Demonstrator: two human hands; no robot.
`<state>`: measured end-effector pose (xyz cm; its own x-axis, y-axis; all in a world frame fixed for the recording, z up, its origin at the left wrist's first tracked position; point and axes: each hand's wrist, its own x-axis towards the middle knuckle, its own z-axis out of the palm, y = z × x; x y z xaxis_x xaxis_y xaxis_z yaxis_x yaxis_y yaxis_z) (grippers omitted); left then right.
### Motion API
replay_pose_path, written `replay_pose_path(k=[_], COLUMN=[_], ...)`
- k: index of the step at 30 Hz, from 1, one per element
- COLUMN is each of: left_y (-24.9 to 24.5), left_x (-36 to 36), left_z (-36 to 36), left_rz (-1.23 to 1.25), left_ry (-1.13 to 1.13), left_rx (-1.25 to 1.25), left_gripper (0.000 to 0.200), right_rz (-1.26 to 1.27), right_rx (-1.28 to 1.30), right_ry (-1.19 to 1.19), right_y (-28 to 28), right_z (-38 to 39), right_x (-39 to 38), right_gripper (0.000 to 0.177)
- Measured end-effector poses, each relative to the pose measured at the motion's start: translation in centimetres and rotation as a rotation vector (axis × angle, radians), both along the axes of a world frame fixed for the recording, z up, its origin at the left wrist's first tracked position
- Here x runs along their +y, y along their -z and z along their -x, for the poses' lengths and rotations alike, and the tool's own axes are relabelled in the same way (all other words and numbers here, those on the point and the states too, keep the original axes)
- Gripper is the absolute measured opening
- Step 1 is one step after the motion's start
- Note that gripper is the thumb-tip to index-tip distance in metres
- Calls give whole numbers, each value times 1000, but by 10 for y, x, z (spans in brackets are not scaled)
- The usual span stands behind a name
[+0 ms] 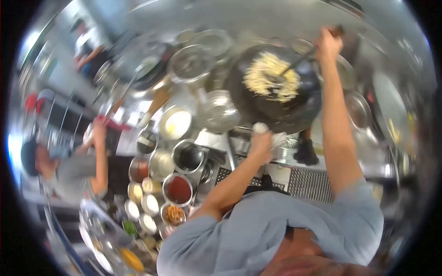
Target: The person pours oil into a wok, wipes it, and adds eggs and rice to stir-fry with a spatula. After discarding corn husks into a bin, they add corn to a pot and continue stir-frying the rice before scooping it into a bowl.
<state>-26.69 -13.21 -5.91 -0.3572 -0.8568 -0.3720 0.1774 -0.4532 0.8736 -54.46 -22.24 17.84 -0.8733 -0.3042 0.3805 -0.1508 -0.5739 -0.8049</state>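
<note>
My right hand [328, 45] is closed around a long-handled wok ladle or spatula [299, 60]. Its head is sunk in pale yellow strips [271, 76], perhaps noodles or cut vegetables, so its exact shape is hidden. The strips lie heaped in the upper part of a large dark wok [276, 112]. At the wok's near edge, my left hand [260, 149] grips a white cloth [277, 140]. The wok's handle cannot be made out under it.
A perforated metal strainer [219, 111] stands left of the wok. Several containers of sauces and ingredients, including red sauce [178, 189], fill the lower left. A co-worker [76, 170] holds a long tool at another wok [147, 62]. An oval metal plate [389, 99] is at right.
</note>
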Motion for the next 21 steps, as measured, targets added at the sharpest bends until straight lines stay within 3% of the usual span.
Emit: replay_pose_path(k=[2,5,8,9,10,12,14,16,17,19,21], left_y=[-34,-31,-4,-2,-8,-31,-64,-90,-73,-26,-17], left_x=[0,-91,-142,-148,-143,-119,-77,-51,-69,-109,-69], left_z=[4,35,43,44,46,42,28,20,19,28,12], left_rz=[-53,-115,-118,-104,-103,-64,-81,-93,-94,-49,-7], left_ry=[-106,-145,20,112,115,50,-49,-32,-1,35,-71], left_rx=[102,26,-17,-63,-61,90,135,117,96,40,101], left_gripper=[19,19,19,19,19,25,31,30,34,36,30], right_rz=[162,284,39,-8,17,-30,16,-21,-125,-103,-66], right_rx=[-67,-35,60,6,-24,23,-98,-142,30,95,183], right_ry=[-53,111,154,4,-103,-63,-42,-266,-197,-91,27], right_y=[-35,-34,71,63,52,38,31,9,-2,-3,-13], right_z=[21,-3,5,-18,-50,-55,-48,-28,-33,-41,-36], right_x=[29,50,-16,-10,4,-11,-33,-39,-35,-54,-63], right_gripper=[7,7,3,4,5,10,12,16,18,19,19])
